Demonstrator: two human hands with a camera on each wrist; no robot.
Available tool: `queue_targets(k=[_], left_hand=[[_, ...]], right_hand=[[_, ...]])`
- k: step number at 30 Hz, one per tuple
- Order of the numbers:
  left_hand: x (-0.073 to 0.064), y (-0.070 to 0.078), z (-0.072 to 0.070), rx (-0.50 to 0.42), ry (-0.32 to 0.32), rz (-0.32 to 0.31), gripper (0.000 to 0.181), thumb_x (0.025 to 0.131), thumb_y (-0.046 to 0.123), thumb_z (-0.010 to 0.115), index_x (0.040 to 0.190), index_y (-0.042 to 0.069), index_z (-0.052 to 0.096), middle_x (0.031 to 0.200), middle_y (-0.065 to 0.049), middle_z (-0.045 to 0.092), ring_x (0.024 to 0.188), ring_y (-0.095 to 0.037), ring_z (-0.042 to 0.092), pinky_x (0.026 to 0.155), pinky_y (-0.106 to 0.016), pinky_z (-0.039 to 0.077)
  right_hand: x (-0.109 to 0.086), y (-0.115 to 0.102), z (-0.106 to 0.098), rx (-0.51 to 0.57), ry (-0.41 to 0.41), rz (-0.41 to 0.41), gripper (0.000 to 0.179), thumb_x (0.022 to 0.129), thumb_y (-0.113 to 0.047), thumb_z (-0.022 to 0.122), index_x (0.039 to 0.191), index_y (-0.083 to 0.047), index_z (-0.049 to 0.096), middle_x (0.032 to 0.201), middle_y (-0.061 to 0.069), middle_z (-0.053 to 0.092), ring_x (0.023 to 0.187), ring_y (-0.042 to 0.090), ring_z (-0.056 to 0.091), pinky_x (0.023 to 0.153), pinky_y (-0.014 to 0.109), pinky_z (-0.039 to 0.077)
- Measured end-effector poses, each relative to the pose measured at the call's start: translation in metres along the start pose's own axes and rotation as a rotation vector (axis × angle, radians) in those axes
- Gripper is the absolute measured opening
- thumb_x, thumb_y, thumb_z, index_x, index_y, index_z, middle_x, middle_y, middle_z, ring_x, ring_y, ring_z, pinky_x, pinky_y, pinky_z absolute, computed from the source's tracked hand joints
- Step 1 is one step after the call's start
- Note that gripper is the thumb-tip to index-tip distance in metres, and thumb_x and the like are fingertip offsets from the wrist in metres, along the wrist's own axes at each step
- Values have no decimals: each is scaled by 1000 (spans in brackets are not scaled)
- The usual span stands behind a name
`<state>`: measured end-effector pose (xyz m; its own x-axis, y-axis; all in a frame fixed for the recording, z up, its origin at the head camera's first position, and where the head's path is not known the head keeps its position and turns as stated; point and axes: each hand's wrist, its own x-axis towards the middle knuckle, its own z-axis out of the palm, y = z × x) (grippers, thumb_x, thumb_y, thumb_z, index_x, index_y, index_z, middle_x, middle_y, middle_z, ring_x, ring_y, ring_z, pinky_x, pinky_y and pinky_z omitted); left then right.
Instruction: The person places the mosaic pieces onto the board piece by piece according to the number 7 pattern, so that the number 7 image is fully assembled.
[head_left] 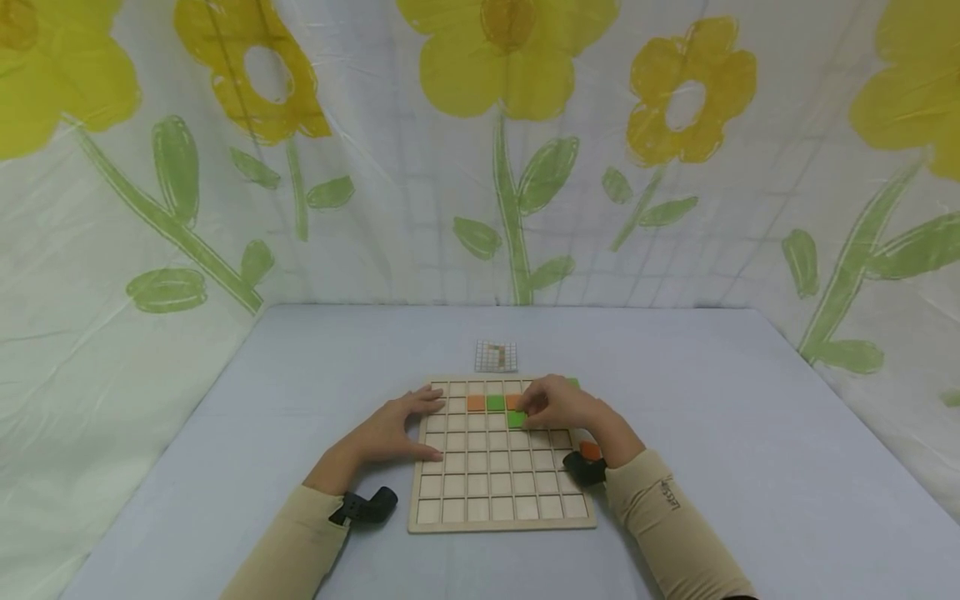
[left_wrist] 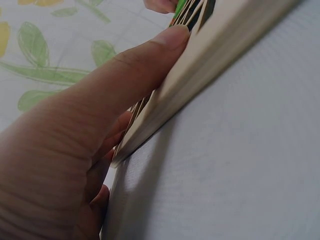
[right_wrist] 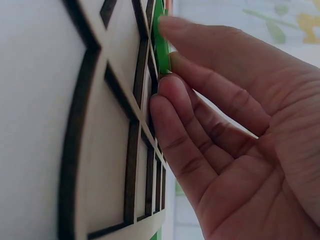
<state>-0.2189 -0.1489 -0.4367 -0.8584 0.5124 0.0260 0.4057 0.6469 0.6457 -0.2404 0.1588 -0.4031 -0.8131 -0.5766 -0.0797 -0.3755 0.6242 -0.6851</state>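
Note:
A wooden grid board (head_left: pixel 465 527) lies on the table, with an orange tile (head_left: pixel 476 403), a green tile (head_left: pixel 495 402) and another orange tile (head_left: pixel 513 402) in its second row. My right hand (head_left: pixel 562 404) pinches a green tile (head_left: pixel 516 419) at the cell below that last orange one; in the right wrist view this green tile (right_wrist: pixel 162 47) sits at the thumb and index fingertip. Along the board's left edge rests my left hand (head_left: pixel 390 429), fingers spread, its thumb (left_wrist: pixel 145 57) lying on the rim in the left wrist view.
Behind the board lies a small card (head_left: pixel 496 357) printed with a grid pattern. Green shows at the board's top right corner, past my right hand. An orange piece (head_left: pixel 590 451) lies by the right wrist, partly hidden. A flowered curtain (head_left: pixel 390 208) hangs behind the table.

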Motion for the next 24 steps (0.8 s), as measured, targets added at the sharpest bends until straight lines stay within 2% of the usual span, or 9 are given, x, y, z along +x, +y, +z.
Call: queue_targets(k=[10, 17, 24], left_hand=[[-1, 1, -1, -4, -4, -1, 87, 63, 52, 80, 136, 16, 49, 151, -2, 34, 143, -30, 20, 115, -54, 19], [-1, 0, -1, 2, -2, -6, 87, 63, 52, 80, 136, 16, 49, 151, -1, 34, 143, -30, 20, 115, -54, 19], [-1, 2, -1, -5, -6, -23, 87, 63, 52, 80, 136, 16, 49, 151, -1, 33, 144, -30, 19, 116, -53, 18]], right_hand=[[0, -1, -1, 4, -2, 9, 21, 76, -15, 76, 95, -6, 72, 85, 3, 66, 73, 7, 58, 66, 21, 52], [2, 0, -2, -13, -13, -20, 22, 77, -16, 76, 97, -6, 72, 84, 2, 65, 72, 7, 57, 66, 21, 52], [-5, 1, -12, -3, -2, -32, 24, 80, -20, 73, 100, -6, 71, 97, 4, 67, 83, 11, 60, 74, 25, 54]])
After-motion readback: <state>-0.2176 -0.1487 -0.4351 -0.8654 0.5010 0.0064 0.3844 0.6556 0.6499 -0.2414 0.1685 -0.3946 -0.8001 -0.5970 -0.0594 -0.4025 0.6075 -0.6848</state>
